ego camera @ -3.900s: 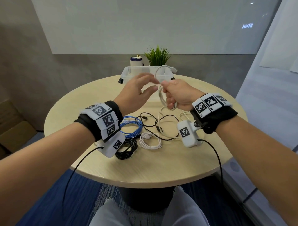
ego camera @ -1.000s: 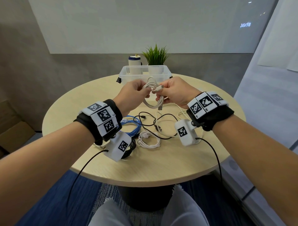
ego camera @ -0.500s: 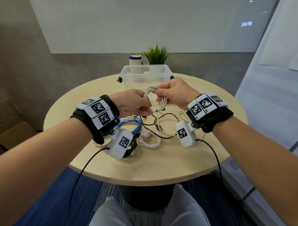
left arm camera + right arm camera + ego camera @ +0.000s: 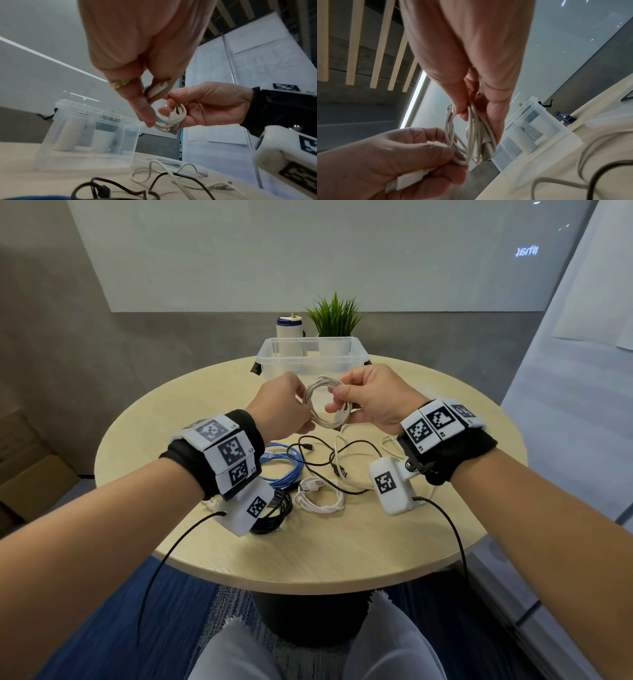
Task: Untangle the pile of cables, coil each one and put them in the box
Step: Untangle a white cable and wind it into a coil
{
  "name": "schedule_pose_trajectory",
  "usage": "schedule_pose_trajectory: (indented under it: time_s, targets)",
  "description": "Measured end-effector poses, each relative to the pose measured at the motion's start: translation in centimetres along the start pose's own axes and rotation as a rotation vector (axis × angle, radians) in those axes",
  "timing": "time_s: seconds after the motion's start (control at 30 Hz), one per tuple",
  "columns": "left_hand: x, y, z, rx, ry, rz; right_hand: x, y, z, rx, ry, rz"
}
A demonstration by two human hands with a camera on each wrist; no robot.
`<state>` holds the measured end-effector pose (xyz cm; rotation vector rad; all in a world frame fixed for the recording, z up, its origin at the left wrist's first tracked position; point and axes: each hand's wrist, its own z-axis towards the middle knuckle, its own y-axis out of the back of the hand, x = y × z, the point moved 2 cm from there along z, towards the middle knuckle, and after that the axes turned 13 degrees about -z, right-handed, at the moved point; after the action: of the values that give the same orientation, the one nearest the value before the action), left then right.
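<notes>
Cable coil (image 4: 323,405) between both hands

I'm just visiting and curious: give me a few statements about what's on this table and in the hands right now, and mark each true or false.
1. Both hands hold the white coiled cable. True: the left hand and the right hand both pinch it.
2. The clear box already holds cables. False: no cable shows in it.
3. A blue cable lies on the table. True.
4. The loose black cable is neatly coiled. False: it sprawls across the table.
5. The plant stands in front of the box. False: behind it.
</notes>
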<state>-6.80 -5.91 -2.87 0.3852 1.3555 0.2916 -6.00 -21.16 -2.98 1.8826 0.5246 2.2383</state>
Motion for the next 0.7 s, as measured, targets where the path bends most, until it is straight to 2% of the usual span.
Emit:
schedule_pose_trajectory:
  time_s: [0.1, 0.23, 0.33, 0.53, 0.7]
  targets:
    - [-0.1, 0.0, 0.1, 0.059, 0.017, 0.167, -0.1, 0.0, -0.2, 0.001, -0.007, -0.060]
    - [-0.5, 0.4, 0.0, 0.164, 0.048, 0.273, -0.5, 0.2, 0.0, -0.099, 0.020, -0.158]
    - [-0.5, 0.5, -0.2, 0.219, 0.056, 0.194, -1.0, 0.5, 0.4, -0.160, 0.009, -0.198]
    - [-0.1, -0.6, -0.1, 0.154, 0.065, -0.072, -0.5, 0.6, 0.9, -0.212, 0.074, -0.406]
    - [-0.5, -0.7, -0.3, 0.281, 0.044, -0.157, -0.9, 1.1, 1.0, -0.247, 0.093, -0.470]
